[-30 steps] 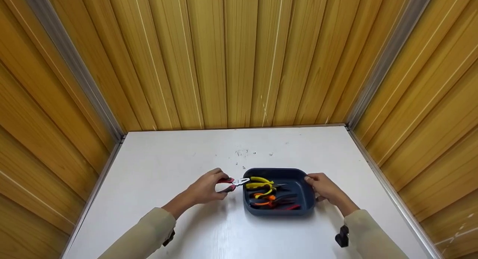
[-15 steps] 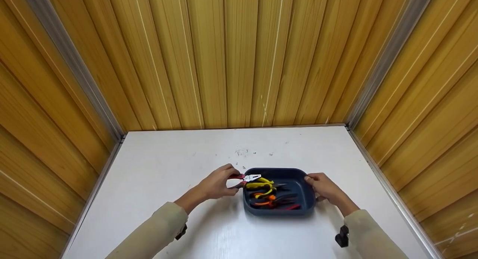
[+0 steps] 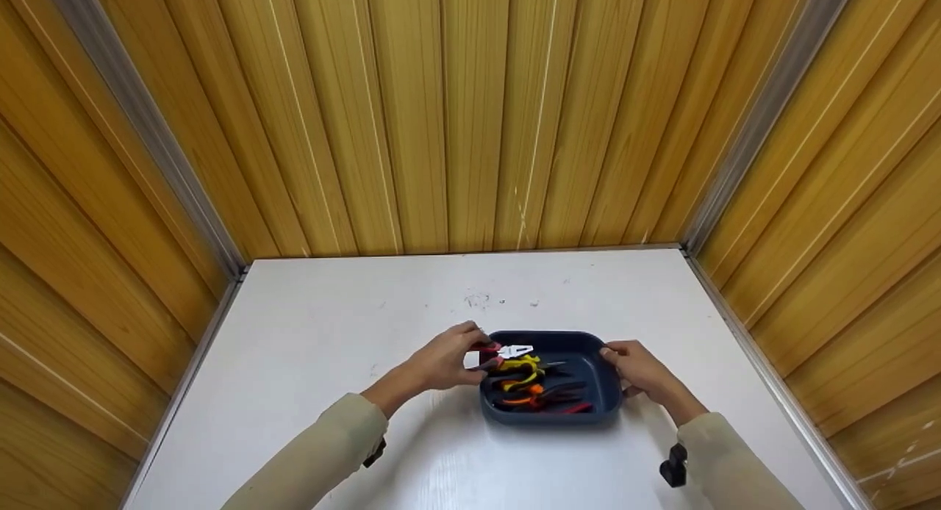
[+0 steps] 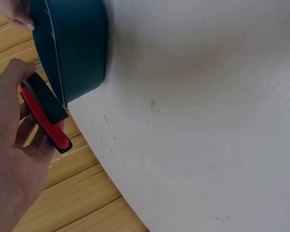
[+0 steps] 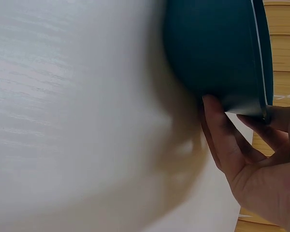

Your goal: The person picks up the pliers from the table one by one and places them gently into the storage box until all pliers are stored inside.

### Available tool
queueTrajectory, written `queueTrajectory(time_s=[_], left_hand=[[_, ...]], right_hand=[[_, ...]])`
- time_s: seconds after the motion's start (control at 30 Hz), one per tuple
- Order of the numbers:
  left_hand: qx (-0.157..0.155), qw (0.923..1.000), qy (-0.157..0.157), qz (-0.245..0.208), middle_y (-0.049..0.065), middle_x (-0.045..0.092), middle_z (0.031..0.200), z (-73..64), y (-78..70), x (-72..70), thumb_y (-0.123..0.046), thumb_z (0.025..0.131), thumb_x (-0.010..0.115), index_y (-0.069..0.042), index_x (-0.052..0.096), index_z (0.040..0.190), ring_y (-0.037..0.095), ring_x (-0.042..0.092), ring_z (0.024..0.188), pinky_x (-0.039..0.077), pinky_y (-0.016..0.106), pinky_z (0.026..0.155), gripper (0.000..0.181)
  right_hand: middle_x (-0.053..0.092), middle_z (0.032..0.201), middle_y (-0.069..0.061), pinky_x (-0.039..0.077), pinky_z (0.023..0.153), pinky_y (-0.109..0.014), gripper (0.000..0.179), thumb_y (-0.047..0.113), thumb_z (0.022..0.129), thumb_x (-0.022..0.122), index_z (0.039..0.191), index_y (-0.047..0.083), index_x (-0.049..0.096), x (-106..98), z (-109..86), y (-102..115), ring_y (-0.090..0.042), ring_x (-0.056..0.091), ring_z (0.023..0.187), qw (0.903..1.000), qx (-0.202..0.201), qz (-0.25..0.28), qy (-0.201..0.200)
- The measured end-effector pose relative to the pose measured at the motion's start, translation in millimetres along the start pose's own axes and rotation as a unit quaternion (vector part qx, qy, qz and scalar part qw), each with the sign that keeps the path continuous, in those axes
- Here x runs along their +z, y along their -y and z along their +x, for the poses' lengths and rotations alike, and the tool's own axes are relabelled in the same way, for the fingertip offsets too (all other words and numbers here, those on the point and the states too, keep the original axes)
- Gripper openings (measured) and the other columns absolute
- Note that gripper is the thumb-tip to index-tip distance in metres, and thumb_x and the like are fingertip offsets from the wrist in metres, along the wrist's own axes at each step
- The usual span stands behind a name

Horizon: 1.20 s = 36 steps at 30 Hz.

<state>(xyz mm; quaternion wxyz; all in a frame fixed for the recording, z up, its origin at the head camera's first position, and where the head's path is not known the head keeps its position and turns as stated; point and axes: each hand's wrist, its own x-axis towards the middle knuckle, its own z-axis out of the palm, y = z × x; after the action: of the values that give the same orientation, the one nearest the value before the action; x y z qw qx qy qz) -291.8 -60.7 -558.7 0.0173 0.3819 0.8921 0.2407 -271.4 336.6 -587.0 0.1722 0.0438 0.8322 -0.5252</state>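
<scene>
My left hand (image 3: pixel 446 359) grips red-and-black-handled pliers (image 3: pixel 517 351) by the handles, with their silver jaws pointing right over the left part of a dark blue tray (image 3: pixel 608 378). In the left wrist view the pliers' handles (image 4: pixel 46 116) lie between thumb and fingers, beside the tray's wall. Inside the tray are yellow-handled pliers (image 3: pixel 520 364), orange-handled pliers (image 3: pixel 526 401) and a tool with a red part (image 3: pixel 577 408). My right hand (image 3: pixel 643 370) holds the tray's right rim; in the right wrist view its fingers (image 5: pixel 220 128) reach under the tray's wall (image 5: pixel 215 48).
The tray is over a white table (image 3: pixel 331 304) with dark scuff marks beyond it. Yellow wood-look panels (image 3: pixel 470 113) wall in the back and both sides, with grey metal strips (image 3: pixel 757 128) at the corners. A black device (image 3: pixel 673 466) sits at the right wrist.
My left hand has moved right with the pliers, from outside the tray's left rim to over the tray. My right hand and the tray have stayed in place.
</scene>
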Motion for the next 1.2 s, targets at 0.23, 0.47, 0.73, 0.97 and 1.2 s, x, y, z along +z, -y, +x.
queueTrajectory(time_s=[0.23,0.47,0.73,0.97,1.2], left_hand=[[-0.003,0.9999,0.011,0.007,0.001,0.061,0.126,6.0,-6.5,2.8,-0.029,0.090,0.081,-0.010,0.067,0.135,0.014,0.059,0.111,0.052,0.034,0.099,0.051],[0.008,0.9995,0.019,0.024,0.004,0.061,0.128,12.4,-15.2,1.9,-0.029,0.090,0.081,-0.010,0.067,0.136,0.017,0.059,0.114,0.052,0.036,0.101,0.052],[0.025,0.9986,0.019,0.043,0.002,0.060,0.124,23.5,-18.6,6.7,-0.031,0.090,0.080,-0.010,0.067,0.136,0.014,0.056,0.104,0.052,0.032,0.093,0.051],[0.027,0.9976,0.027,0.058,0.003,0.060,0.124,28.6,-23.0,14.5,-0.031,0.091,0.080,-0.011,0.068,0.133,0.015,0.057,0.105,0.053,0.031,0.095,0.048],[0.022,0.9977,0.030,0.057,0.003,0.060,0.123,33.7,-26.2,20.1,-0.031,0.090,0.083,-0.010,0.067,0.135,0.014,0.057,0.106,0.052,0.031,0.096,0.052]], right_hand=[[0.065,0.101,-0.016,0.058,0.057,-0.038,0.037,0.023,0.112,0.052,0.136,-0.003,0.064,-1,-0.8,1,-0.019,0.062,0.074,0.9998,0.004,0.013,0.014],[0.067,0.106,-0.019,0.059,0.058,-0.040,0.039,0.023,0.113,0.051,0.138,-0.004,0.062,-2,-1.8,4,-0.022,0.066,0.077,0.9998,0.005,0.012,0.015],[0.066,0.106,-0.019,0.060,0.060,-0.042,0.039,0.024,0.113,0.051,0.139,-0.003,0.062,-3,-1.1,5,-0.025,0.067,0.082,0.9999,0.010,0.002,0.009],[0.068,0.102,-0.019,0.060,0.058,-0.042,0.036,0.022,0.112,0.050,0.132,-0.003,0.066,-1,-0.4,7,-0.024,0.066,0.078,0.9999,0.016,-0.003,-0.002],[0.069,0.106,-0.018,0.060,0.058,-0.042,0.036,0.020,0.111,0.050,0.132,-0.003,0.067,2,0.2,6,-0.026,0.067,0.083,0.9997,0.022,-0.005,-0.012]])
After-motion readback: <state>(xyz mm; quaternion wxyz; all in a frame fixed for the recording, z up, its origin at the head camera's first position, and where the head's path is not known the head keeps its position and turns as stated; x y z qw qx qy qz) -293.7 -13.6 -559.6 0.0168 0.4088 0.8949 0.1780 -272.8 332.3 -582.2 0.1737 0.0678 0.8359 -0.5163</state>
